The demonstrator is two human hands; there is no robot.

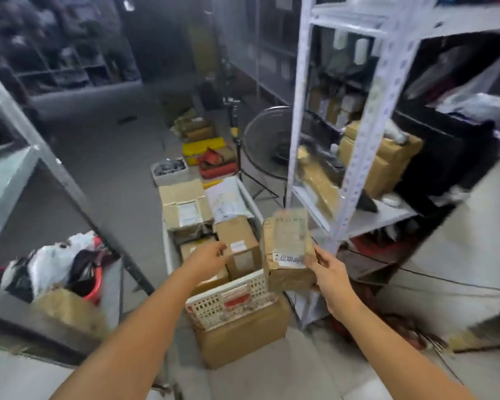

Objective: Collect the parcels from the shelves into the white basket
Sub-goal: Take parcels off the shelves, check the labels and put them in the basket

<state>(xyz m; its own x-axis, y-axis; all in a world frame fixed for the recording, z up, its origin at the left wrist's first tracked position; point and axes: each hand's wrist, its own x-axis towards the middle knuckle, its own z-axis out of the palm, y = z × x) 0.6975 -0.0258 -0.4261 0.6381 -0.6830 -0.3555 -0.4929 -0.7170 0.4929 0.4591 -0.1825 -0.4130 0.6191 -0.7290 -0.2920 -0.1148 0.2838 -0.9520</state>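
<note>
A brown parcel [286,264] with a white label is gripped in the right hand [328,272], just outside the near right corner of the white basket [231,298]. Inside it, brown boxes [237,243] fill the near end, and a white mailer [228,200] lies far right.

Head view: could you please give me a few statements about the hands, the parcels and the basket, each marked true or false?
1. The right hand grips a brown parcel with a white label. True.
2. The white basket is empty. False: several cardboard boxes lie in it.
3. The left hand holds a second parcel. False: it reaches over the basket with loose fingers and holds nothing.
4. The near end of the basket sits on a brown carton. True.
5. A fan stands on the floor beyond the basket. True.
</note>
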